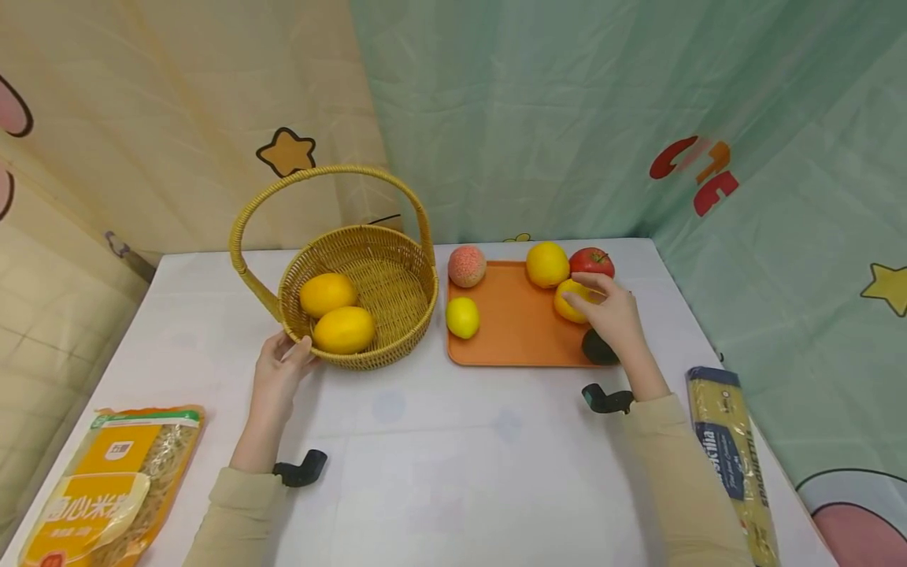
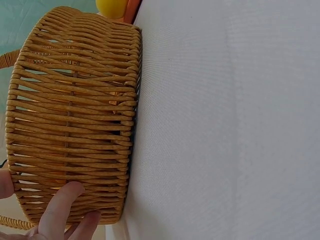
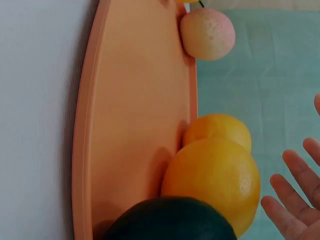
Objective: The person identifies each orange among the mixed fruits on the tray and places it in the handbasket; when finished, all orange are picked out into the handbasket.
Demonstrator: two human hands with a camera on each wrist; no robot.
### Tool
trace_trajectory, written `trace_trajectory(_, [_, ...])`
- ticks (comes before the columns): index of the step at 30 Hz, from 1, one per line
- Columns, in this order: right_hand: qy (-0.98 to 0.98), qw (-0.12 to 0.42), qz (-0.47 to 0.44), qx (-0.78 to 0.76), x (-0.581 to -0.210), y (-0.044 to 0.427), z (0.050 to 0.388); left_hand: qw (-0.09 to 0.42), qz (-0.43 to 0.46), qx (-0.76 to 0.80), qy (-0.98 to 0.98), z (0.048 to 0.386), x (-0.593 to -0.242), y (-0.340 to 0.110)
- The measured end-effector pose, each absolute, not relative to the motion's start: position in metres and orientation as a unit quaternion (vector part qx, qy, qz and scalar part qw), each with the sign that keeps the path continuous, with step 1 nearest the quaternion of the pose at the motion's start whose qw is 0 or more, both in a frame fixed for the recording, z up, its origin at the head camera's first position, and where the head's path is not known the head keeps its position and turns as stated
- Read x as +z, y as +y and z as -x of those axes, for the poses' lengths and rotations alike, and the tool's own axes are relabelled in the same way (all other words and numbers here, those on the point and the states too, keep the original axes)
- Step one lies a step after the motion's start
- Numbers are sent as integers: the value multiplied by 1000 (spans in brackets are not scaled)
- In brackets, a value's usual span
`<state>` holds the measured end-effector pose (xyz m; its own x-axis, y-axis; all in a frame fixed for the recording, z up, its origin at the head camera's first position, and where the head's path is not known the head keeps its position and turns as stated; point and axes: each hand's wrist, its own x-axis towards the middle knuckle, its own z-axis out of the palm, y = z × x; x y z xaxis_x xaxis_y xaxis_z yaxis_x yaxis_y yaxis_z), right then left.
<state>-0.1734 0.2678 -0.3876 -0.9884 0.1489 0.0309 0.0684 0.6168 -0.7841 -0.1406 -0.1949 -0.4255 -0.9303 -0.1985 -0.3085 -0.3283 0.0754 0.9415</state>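
Note:
My left hand (image 1: pixel 279 376) grips the near left rim of a wicker basket (image 1: pixel 400 335), thumb at the rim and fingertips against the woven outer wall in the left wrist view. Two yellow oval fruits (image 1: pixel 344 330) lie inside, on the basket's left. Over the right side of an orange tray (image 1: pixel 510 323) hovers my right hand (image 1: pixel 615 313), fingers spread above an orange (image 1: pixel 569 302). The right wrist view shows a gap between those fingertips and the nearer orange (image 3: pixel 215 180). Around it are another orange (image 1: pixel 548 264), a tomato (image 1: pixel 592 261) and a dark green avocado (image 1: pixel 598 347).
A peach (image 1: pixel 467 266) and a lemon (image 1: pixel 463 317) sit at the tray's left side. Packaged pasta (image 1: pixel 113 484) lies front left, a spaghetti pack (image 1: pixel 733 457) at the right edge. Curtains (image 1: pixel 538 118) hang behind the white table (image 1: pixel 453 457). The basket's tall handle (image 1: pixel 340 171) arches upward.

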Motion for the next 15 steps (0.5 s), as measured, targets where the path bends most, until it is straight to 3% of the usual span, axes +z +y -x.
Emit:
trace_trajectory(7, [-923, 49, 61, 376, -396, 278, 183, 48, 184, 663, 724, 139, -425, -196])
trace_trajectory(15, [-944, -3, 64, 324, -404, 283, 189, 51, 175, 657, 732, 138, -425, -195])
